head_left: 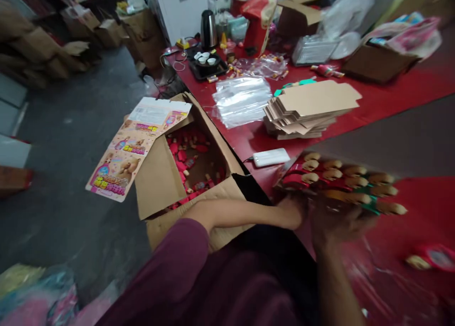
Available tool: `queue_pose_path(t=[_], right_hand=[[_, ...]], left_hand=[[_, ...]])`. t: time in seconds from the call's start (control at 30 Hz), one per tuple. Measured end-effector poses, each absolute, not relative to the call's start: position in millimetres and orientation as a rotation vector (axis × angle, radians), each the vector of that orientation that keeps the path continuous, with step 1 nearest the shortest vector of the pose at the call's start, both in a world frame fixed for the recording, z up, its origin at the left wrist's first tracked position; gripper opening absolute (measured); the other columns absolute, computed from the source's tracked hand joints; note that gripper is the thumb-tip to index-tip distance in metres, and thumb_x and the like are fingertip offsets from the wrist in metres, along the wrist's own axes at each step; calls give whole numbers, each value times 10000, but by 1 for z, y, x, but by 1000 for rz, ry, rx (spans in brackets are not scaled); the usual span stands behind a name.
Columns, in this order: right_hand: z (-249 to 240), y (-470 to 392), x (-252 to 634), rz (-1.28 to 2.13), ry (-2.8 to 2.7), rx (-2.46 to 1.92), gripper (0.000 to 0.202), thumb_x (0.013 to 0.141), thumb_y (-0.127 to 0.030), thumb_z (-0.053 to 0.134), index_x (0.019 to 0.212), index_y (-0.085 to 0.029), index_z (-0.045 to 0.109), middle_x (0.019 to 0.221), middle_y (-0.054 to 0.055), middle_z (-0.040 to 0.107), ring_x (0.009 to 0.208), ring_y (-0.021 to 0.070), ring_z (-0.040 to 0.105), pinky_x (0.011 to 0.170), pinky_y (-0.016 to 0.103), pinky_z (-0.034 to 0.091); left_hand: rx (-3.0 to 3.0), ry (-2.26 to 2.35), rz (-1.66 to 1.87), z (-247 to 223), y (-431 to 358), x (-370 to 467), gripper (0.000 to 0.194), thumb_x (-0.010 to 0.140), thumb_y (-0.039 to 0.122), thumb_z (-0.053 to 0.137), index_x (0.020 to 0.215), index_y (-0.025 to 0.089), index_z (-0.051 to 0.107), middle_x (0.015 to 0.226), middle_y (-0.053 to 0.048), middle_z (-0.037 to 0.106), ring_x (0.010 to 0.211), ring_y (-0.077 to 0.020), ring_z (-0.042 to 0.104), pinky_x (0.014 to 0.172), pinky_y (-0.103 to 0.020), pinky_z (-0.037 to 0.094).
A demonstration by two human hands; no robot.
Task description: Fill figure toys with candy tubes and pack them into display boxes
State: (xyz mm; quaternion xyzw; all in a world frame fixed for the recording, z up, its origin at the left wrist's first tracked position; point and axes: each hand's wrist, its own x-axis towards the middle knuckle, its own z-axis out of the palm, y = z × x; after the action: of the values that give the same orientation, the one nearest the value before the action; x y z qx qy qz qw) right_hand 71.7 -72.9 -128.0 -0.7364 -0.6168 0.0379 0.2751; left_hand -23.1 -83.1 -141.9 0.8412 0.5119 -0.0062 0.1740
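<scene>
A pack of small red and green bottles with tan caps (pixel 332 174) stands in close rows on the right side of the table, in what looks like a clear tray. My left hand (pixel 296 210) grips its near left corner, the fingertips dark and partly hidden. Against the near side, my right hand (pixel 343 217) is closed over the front bottles, smeared by motion. To the left, below the table edge, an open cardboard carton (pixel 159 176) holds loose red bottles (pixel 181 155). A printed pink card sheet (pixel 124 155) lies across the carton's far left flap.
Folded brown cardboard pieces (pixel 316 101) are stacked on the red table (pixel 419 217), beside clear plastic bags (pixel 243 98) and a white phone-like device (pixel 272 157). Farther back are a black tea tray (pixel 199 72) and a kettle (pixel 209 30). One red bottle (pixel 435 257) lies at right.
</scene>
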Motion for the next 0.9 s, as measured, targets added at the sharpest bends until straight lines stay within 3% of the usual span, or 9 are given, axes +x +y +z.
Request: queue_pose_path(t=[0.1,0.3,0.37,0.5,0.67,0.77,0.9], right_hand=[[-132,-71,68,113,-1491,-2042,552,864,-560,469,1236,-154,519,1114,250,578,1048,420,562,866,555,453],[-149,-80,76,164,-1450,-1955,578,875,-518,441,1265,-92,478,891,134,647,778,268,619,727,391,495],[-155,-88,92,144,-1424,-1852,519,890,-487,410,1219,-102,523,856,111,637,755,234,605,729,364,491],[-158,-81,166,-3,-1234,-1873,429,881,-413,354,1008,-105,625,849,140,631,783,235,591,761,381,485],[-138,-63,268,-110,-989,-2006,375,807,-364,430,907,-67,633,844,192,615,857,299,566,840,502,447],[-123,-67,257,-49,-1108,-1889,335,845,-374,453,943,-112,637,897,146,631,854,251,574,836,430,463],[-109,-75,171,236,-1450,-1648,357,918,-455,465,1032,-151,613,843,73,647,709,185,590,687,315,470]], left_hand=[[2397,1477,-44,-143,-86,-25,481,922,123,343,1377,16,457,1461,-152,441,1397,-265,322,1171,-386,239],[2483,1372,-67,-139,-79,-31,611,864,259,511,1428,58,391,1490,-146,408,1413,-275,295,1181,-387,223],[2499,1379,-78,-137,-79,-30,651,863,278,509,1452,52,346,1512,-157,371,1411,-284,298,1173,-397,237],[2510,1465,-134,-136,-77,-23,661,866,288,510,1434,-7,347,1500,-252,341,1376,-385,322,1118,-529,272],[2594,1491,-183,-134,-67,-19,635,850,400,563,1392,86,461,1432,-222,422,1290,-391,414,1090,-506,291],[2599,1485,-188,-132,-66,-19,615,851,417,566,1376,107,483,1408,-205,441,1268,-367,435,1087,-480,300],[2566,1506,-217,-136,-71,-14,605,861,387,560,1387,103,463,1453,-185,402,1359,-356,339,1149,-467,225]])
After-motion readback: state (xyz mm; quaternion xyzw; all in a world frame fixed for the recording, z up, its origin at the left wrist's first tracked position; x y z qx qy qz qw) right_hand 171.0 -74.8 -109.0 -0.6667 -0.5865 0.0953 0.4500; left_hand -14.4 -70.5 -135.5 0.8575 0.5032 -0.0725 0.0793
